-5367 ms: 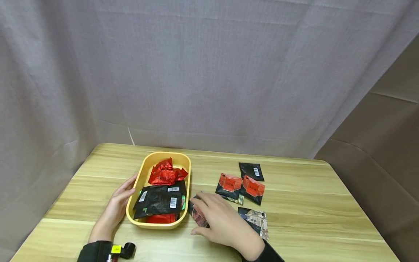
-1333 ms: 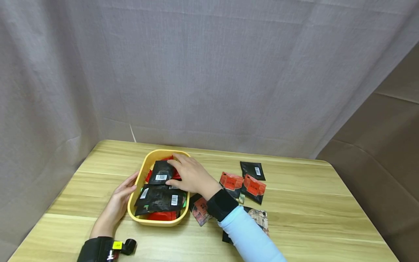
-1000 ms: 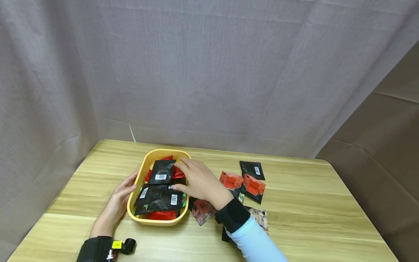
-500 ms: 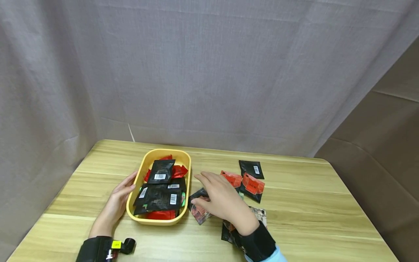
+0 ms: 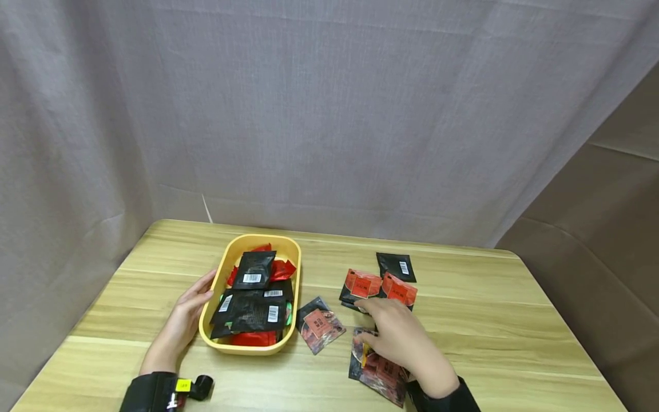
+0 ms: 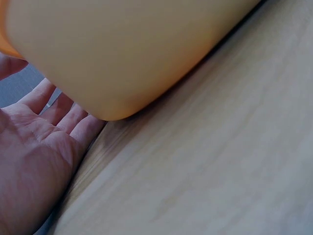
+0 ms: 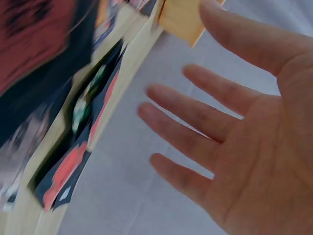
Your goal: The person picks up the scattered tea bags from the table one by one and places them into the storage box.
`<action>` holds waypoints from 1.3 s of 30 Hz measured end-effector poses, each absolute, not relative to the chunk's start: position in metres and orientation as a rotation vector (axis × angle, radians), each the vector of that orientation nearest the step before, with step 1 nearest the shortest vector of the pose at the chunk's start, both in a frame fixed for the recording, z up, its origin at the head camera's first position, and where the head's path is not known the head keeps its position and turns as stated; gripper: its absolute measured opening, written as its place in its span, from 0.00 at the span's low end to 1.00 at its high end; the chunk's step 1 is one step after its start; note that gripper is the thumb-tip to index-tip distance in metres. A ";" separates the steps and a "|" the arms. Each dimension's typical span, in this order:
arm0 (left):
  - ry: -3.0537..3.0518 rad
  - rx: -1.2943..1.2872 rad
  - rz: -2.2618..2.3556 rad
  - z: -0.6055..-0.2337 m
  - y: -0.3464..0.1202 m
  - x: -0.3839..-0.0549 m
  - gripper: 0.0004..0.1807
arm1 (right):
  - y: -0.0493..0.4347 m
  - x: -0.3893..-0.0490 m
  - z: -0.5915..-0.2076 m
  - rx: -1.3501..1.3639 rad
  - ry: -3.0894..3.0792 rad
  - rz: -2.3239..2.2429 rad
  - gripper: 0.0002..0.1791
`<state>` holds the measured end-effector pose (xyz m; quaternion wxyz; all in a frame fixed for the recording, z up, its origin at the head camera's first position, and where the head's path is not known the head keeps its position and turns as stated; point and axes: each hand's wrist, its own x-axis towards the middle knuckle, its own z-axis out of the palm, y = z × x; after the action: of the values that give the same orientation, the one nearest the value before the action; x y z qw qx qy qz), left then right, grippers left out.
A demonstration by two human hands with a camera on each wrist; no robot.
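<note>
My left hand [image 5: 182, 315] rests against the left side of a yellow plastic box [image 5: 242, 350], fingers extended along its wall in the left wrist view. Inside the box, a black sachet [image 5: 254, 270] with a barcode label lies over red foil packets [image 5: 282, 270], and more black sachets [image 5: 257, 316] fill the front. My right hand [image 5: 404, 337] hovers with fingers spread over dark printed sachets [image 5: 383, 380], and its palm [image 7: 254, 147] holds nothing in the right wrist view. A sachet with a reddish label [image 5: 319, 325] lies just right of the box.
Red-and-black sachets [image 5: 360, 283] overlap behind my right hand, with a black barcoded sachet [image 5: 396, 267] beyond them. The wooden table [image 5: 515, 332] ends at a grey curtain [image 5: 329, 126] along the back. A black wrist camera [image 5: 201, 387] sits on my left wrist.
My right hand has let go of the black sachet in the box, then moved right and toward me over the loose sachets. The left hand has stayed at the box.
</note>
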<state>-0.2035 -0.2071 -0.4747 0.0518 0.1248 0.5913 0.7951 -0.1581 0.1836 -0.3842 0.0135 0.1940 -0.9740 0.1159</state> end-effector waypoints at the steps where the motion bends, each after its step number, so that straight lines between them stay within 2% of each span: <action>1: 1.806 0.371 2.411 -0.474 -0.207 -0.203 0.30 | 0.188 -0.156 -0.384 0.575 -3.058 0.365 0.31; 11: 1.807 0.377 2.412 -0.473 -0.209 -0.201 0.30 | 0.207 -0.147 -0.384 0.376 -3.303 0.443 0.27; 17: 1.838 0.335 2.379 -0.471 -0.209 -0.200 0.31 | 0.208 -0.148 -0.391 0.310 -3.392 0.466 0.33; 28: 1.865 0.327 2.353 -0.471 -0.208 -0.200 0.31 | 0.208 -0.145 -0.391 0.386 -3.356 0.463 0.36; 34: 1.850 0.332 2.364 -0.471 -0.207 -0.201 0.31 | 0.209 -0.146 -0.385 0.430 -3.377 0.578 0.26; 39: 1.848 0.331 2.367 -0.471 -0.207 -0.201 0.31 | 0.206 -0.143 -0.376 0.453 -3.329 0.546 0.30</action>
<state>-0.2013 -0.2072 -0.4714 0.0603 0.1094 0.6106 0.7820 -0.1433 0.2062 -0.3765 -0.1305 0.1319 -0.9697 0.1592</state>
